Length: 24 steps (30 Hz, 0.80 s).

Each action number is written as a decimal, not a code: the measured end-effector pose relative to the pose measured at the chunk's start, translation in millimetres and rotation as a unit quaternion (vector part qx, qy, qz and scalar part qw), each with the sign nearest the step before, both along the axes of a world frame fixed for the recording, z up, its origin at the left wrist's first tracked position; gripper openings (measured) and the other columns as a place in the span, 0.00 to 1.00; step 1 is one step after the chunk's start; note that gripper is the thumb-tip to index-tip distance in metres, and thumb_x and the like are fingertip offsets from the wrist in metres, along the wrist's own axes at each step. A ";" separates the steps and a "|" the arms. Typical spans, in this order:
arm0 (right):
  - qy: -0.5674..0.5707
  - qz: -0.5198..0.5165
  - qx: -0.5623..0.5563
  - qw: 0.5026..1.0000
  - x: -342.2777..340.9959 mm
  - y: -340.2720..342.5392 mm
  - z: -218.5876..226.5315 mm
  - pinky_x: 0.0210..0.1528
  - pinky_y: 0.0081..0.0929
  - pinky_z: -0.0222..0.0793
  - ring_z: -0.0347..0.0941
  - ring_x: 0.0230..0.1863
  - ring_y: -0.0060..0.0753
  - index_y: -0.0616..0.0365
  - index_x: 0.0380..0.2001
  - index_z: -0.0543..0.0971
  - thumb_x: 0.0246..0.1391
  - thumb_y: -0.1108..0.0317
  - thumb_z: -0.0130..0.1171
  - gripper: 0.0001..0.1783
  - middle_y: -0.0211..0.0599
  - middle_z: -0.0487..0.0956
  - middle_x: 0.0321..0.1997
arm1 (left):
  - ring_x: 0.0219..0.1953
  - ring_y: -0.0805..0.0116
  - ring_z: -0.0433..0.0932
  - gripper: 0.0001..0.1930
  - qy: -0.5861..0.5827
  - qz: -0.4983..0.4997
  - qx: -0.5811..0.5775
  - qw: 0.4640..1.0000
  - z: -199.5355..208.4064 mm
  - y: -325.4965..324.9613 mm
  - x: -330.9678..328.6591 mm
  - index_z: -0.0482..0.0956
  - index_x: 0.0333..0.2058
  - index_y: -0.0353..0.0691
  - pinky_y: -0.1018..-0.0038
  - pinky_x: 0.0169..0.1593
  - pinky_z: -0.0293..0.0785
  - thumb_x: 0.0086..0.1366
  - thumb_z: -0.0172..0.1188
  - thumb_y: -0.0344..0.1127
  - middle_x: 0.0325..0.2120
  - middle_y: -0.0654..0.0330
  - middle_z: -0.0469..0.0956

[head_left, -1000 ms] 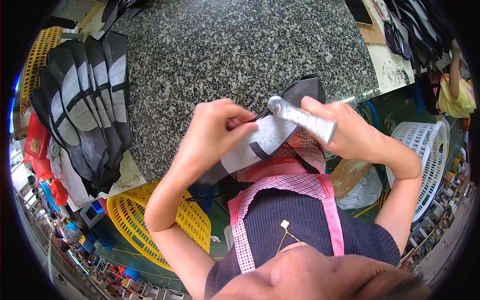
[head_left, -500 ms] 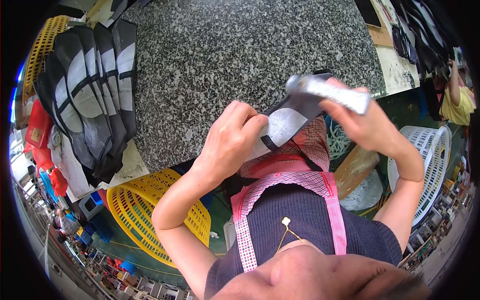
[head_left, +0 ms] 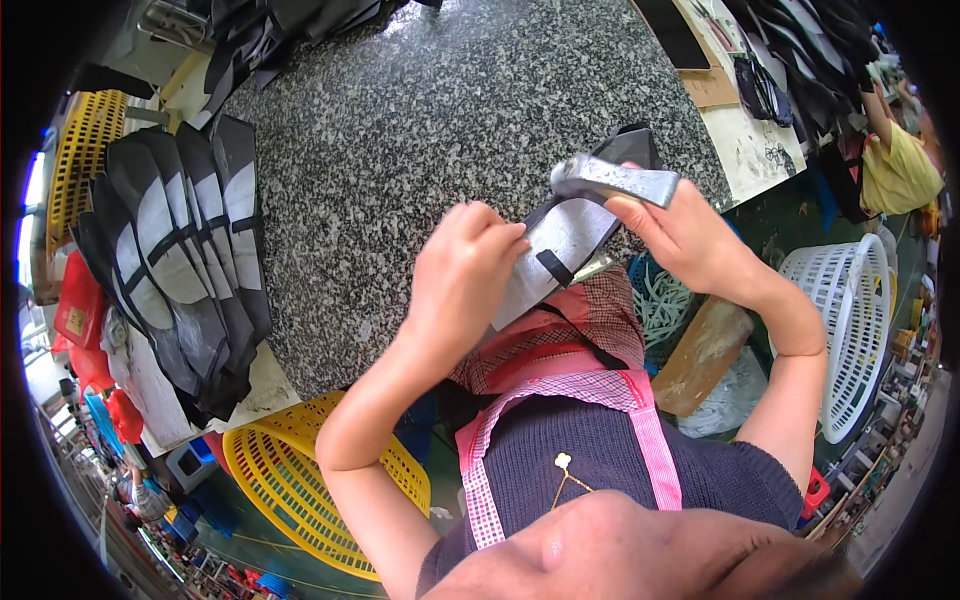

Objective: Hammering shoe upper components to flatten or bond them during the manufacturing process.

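Note:
My left hand (head_left: 455,285), its fingers closed, grips the left end of a long dark-edged piece (head_left: 572,232) with a pale grey middle and a short black strap across it. The piece lies along the near edge of the speckled stone tabletop. In my right hand (head_left: 692,238) is a hammer (head_left: 628,182) with a silver metal head, held just above the right part of the piece. Its rounded face points left; my fingers hide the handle. Several similar black and pale pieces (head_left: 185,255) lie fanned in an overlapping row at the left.
Dark pieces (head_left: 290,25) are heaped at the far left. A yellow basket (head_left: 310,490) stands below the table's left corner, a white basket (head_left: 845,330) on the right. Beside my knees is a worn board (head_left: 703,355). Another person's yellow clothing (head_left: 900,175) shows at far right.
The view has shifted, showing more of the table's far side. My right hand and the hammer have tilted, and the hammer is less blurred. My left hand still grips the piece.

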State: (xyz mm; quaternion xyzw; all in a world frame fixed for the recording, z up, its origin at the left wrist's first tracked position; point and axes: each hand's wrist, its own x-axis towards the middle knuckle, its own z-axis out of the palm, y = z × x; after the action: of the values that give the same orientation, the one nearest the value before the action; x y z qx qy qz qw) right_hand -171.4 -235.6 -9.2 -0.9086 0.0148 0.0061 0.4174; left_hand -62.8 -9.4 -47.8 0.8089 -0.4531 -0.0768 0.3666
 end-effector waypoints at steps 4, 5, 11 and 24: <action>-0.064 -0.025 0.050 0.996 -5.1 7.6 10.9 0.27 0.37 0.69 0.77 0.28 0.57 0.64 0.44 0.73 0.67 0.67 0.52 0.11 0.50 0.74 0.25 | 0.33 0.58 0.77 0.08 -0.098 -0.017 0.023 0.995 3.1 2.3 -12.0 0.83 0.35 0.33 0.66 0.35 0.75 0.56 0.67 0.25 0.29 0.56 0.77; -0.044 -0.018 0.087 0.995 -6.5 10.7 8.4 0.28 0.37 0.71 0.79 0.30 0.57 0.64 0.44 0.73 0.66 0.68 0.52 0.10 0.51 0.75 0.24 | 0.33 0.58 0.78 0.08 -0.103 -0.018 0.015 0.994 1.5 3.1 -11.3 0.83 0.35 0.33 0.67 0.35 0.75 0.55 0.67 0.24 0.30 0.57 0.77; 0.098 0.046 0.019 0.994 6.0 6.2 4.7 0.31 0.47 0.72 0.77 0.32 0.62 0.65 0.43 0.73 0.67 0.65 0.50 0.13 0.56 0.78 0.28 | 0.38 0.59 0.78 0.12 0.194 -0.003 0.091 0.977 6.8 23.5 6.3 0.82 0.41 0.34 0.68 0.36 0.77 0.57 0.62 0.25 0.34 0.56 0.77; -0.053 0.110 0.002 0.993 10.0 23.7 8.6 0.29 0.36 0.67 0.69 0.23 0.45 0.64 0.47 0.76 0.64 0.73 0.53 0.10 0.48 0.74 0.32 | 0.36 0.58 0.75 0.13 -0.099 -0.051 0.029 0.993 -0.4 40.1 -15.5 0.81 0.39 0.31 0.68 0.36 0.76 0.52 0.61 0.25 0.32 0.55 0.75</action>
State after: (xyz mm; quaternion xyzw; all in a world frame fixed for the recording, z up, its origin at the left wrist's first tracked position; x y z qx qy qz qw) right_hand -161.3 -211.9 -0.6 -0.9030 -0.1074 0.0035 0.4161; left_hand -78.3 30.7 -48.2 0.7988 -0.5254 -0.0285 0.2917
